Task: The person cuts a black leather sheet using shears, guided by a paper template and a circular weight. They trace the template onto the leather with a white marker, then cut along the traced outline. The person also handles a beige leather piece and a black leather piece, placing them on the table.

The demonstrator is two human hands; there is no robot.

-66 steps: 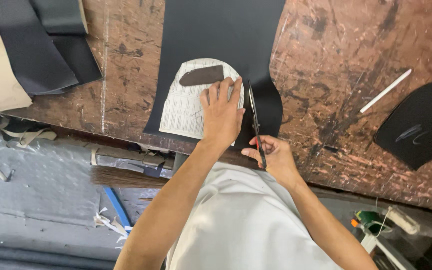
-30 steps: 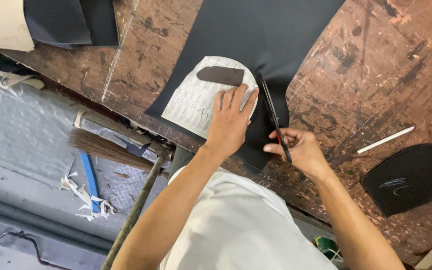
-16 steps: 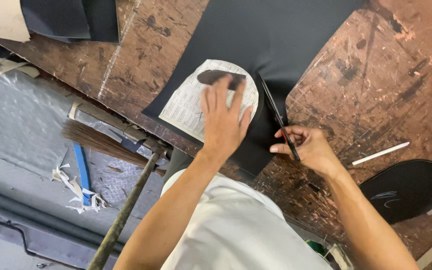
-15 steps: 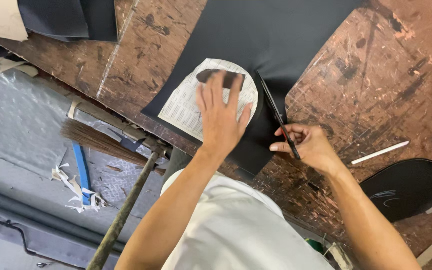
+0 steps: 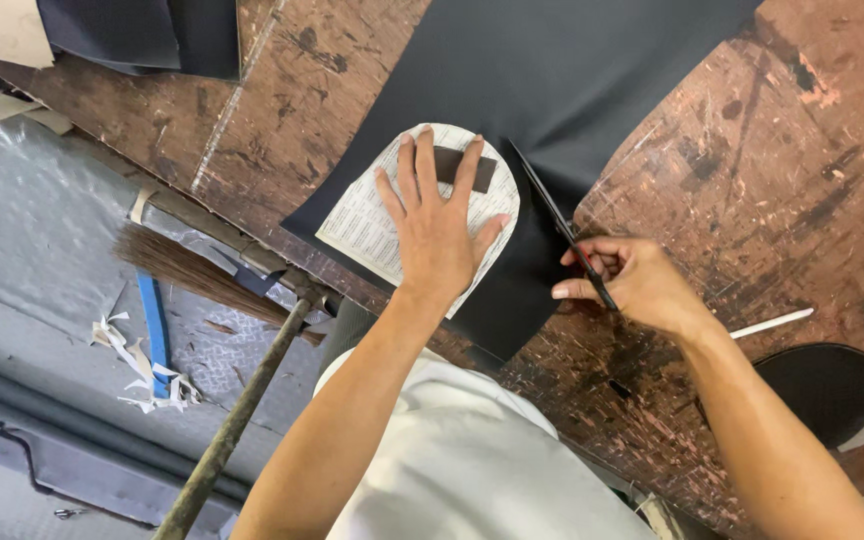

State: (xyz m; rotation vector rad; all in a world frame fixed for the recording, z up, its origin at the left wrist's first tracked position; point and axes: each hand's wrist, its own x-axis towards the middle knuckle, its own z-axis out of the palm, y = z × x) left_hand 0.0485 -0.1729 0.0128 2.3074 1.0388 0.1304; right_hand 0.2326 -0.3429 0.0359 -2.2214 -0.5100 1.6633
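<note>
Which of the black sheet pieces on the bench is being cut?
The large black sheet at centre, under the paper template pressed by the left hand. The right hand runs scissors through it; the others lie untouched.

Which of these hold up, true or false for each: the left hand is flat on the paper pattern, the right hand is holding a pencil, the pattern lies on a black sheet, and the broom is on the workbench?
1. The left hand lies flat on the paper pattern. True.
2. The right hand holds a pencil. False: it grips a thin dark blade set along the pattern's right edge.
3. The pattern lies on a black sheet. True.
4. The broom lies on the wooden workbench. False: it lies below the bench edge, over the grey floor.
5. A white stick lies on the bench right of the right hand. True.
</note>
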